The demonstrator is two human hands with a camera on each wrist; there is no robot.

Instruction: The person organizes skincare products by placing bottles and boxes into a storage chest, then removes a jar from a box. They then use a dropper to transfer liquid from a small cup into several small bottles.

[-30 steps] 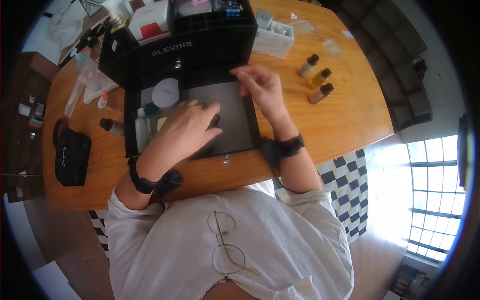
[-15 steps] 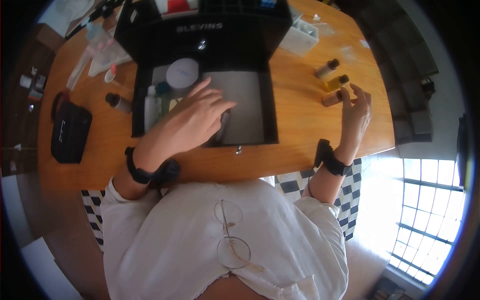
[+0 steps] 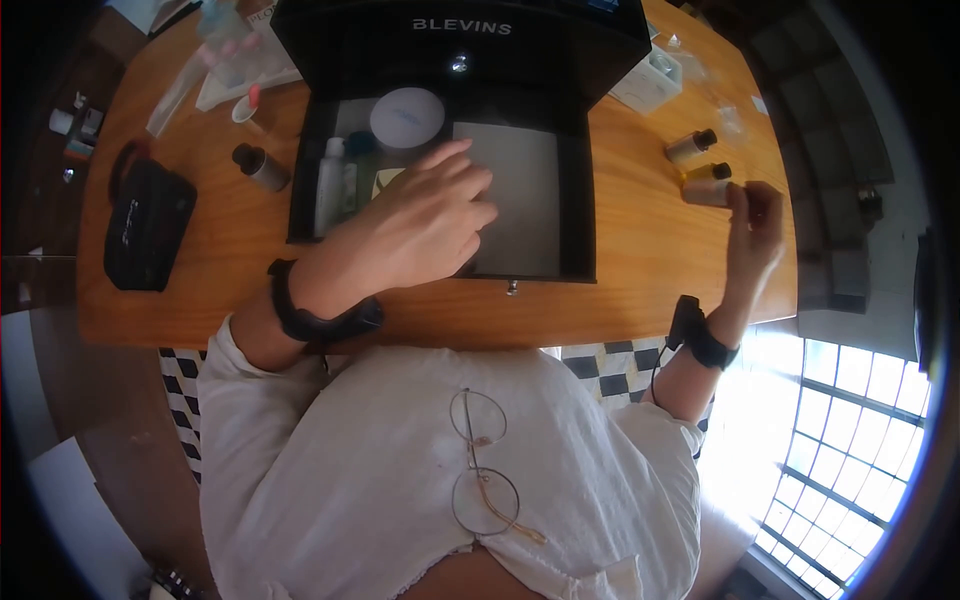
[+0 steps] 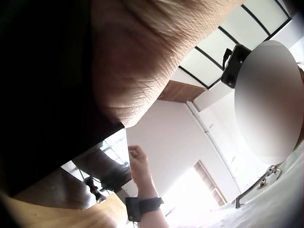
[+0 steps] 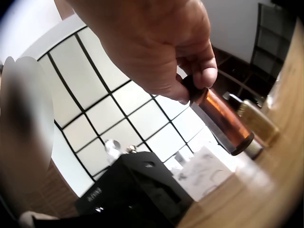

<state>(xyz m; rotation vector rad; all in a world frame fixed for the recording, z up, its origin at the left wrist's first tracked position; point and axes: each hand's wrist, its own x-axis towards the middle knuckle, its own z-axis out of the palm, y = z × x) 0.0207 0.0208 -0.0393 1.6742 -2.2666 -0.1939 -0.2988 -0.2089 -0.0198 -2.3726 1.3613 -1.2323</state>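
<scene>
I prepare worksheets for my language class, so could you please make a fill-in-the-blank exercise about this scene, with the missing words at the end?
1. The right hand pinches the amber bottle by its ____ cap.
2. The white lettering on the black organizer reads ____.
3. The drawer beneath the left hand is not closed but ____.
4. Seen from the organizer, the black zip pouch lies on the person's ____ side.

Missing words: black; BLEVINS; open; left.

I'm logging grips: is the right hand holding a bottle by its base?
No, the right wrist view shows the right hand pinching the amber bottle at its dark cap.
</scene>
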